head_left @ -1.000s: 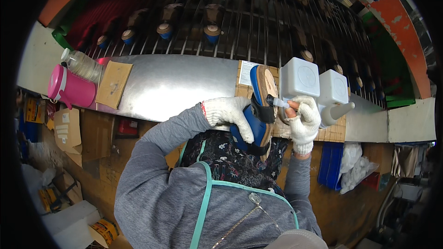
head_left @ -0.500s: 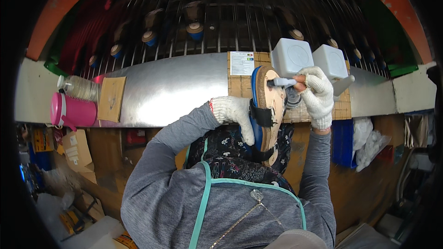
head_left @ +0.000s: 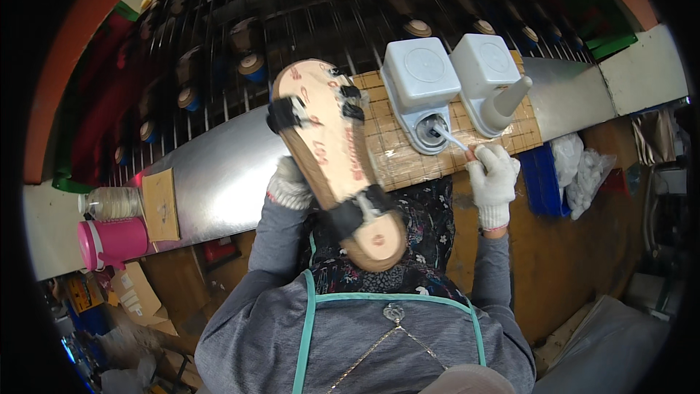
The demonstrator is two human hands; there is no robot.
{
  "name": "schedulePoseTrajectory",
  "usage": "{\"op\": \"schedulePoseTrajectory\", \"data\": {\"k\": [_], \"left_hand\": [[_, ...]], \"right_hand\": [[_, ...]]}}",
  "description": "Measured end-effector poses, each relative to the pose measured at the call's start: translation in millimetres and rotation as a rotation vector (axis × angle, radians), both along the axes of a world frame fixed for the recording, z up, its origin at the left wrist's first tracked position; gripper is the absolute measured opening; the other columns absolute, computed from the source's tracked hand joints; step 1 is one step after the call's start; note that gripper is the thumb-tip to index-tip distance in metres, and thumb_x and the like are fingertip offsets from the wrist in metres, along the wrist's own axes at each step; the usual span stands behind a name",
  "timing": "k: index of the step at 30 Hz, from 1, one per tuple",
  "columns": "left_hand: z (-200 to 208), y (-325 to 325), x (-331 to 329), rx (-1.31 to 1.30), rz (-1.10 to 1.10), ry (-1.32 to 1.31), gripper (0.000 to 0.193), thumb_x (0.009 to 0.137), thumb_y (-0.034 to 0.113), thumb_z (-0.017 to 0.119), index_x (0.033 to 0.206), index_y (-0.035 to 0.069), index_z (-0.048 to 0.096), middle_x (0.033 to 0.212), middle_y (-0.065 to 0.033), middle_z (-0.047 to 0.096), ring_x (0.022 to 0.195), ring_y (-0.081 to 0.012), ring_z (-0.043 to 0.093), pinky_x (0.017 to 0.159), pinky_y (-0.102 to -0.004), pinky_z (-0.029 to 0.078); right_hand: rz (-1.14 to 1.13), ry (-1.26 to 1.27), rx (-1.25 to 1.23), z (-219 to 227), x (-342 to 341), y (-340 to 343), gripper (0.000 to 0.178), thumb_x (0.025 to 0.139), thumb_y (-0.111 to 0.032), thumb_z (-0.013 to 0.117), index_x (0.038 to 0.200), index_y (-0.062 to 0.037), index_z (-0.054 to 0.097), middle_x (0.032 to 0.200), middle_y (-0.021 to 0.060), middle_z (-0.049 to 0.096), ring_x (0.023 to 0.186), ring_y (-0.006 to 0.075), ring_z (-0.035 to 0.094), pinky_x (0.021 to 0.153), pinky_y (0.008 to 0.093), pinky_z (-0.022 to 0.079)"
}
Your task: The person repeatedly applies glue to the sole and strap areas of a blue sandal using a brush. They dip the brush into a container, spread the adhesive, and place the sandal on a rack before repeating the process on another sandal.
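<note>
My left hand (head_left: 289, 184), in a white knit glove, grips an unfinished sandal (head_left: 329, 147) from behind, its fingers mostly hidden. The sandal's pale underside faces up, with black strap ends folded over it and reddish marks on it. In its matching glove with bare fingertips, my right hand (head_left: 496, 181) pinches the white handle of a small brush (head_left: 455, 138). The brush head is down in the round cup (head_left: 430, 131) at the foot of a white square-topped dispenser (head_left: 422, 69); what the cup contains is hard to make out.
Beside it stands a second white dispenser (head_left: 487, 62) with a cone-shaped spout cover (head_left: 507, 106). A patterned mat (head_left: 397, 163) lies under both on the metal bench (head_left: 219, 175). A roller rack (head_left: 321, 14) carrying shoe forms runs behind. At left are a pink jug (head_left: 117, 242) and clear bottle (head_left: 113, 204).
The brush has moved from the sandal's sole down into the dispenser cup. My left hand has shifted the sandal leftward and turned its underside up. The whole view has tilted.
</note>
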State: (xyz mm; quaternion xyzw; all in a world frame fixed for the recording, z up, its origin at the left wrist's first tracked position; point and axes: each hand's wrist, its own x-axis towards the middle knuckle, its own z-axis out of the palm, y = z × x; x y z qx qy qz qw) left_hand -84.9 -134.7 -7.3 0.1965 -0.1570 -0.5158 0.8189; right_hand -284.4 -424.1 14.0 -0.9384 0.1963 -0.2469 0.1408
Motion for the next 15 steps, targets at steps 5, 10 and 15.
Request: {"op": "schedulePoseTrajectory", "data": {"k": [5, 10, 15], "left_hand": [[9, 4, -23, 0.352, 0.322, 0.181, 0.095, 0.09, 0.079, 0.044, 0.151, 0.006, 0.038, 0.139, -0.0188, 0.056, 0.118, -0.0316, 0.064, 0.097, -0.0455, 0.058], [6, 3, -25, 0.312, 0.346, 0.274, 0.083, 0.097, 0.072, 0.04, 0.151, 0.009, 0.04, 0.137, -0.0174, 0.058, 0.116, -0.029, 0.065, 0.095, -0.0424, 0.059], [0, -2, -23, 0.317, 0.39, 0.261, 0.103, 0.088, 0.084, 0.04, 0.149, 0.002, 0.037, 0.125, -0.0259, 0.061, 0.097, -0.0378, 0.071, 0.079, -0.0445, 0.065]], "right_hand": [[0.016, 0.102, -0.208, 8, 12, -2, 0.011, 0.075, -0.017, 0.076, 0.084, -0.0182, 0.07, 0.088, 0.0003, 0.066, 0.085, 0.0248, 0.062, 0.075, 0.0423, 0.039], [0.079, 0.24, -0.258, 15, 13, -10, 0.012, 0.076, -0.017, 0.076, 0.086, -0.018, 0.07, 0.088, 0.0024, 0.065, 0.088, 0.0258, 0.063, 0.075, 0.0444, 0.04], [0.047, 0.164, 0.284, 6, 7, -25, 0.009, 0.09, -0.018, 0.067, 0.092, -0.0096, 0.069, 0.075, 0.0079, 0.063, 0.068, 0.0209, 0.058, 0.065, 0.0349, 0.041]]}}
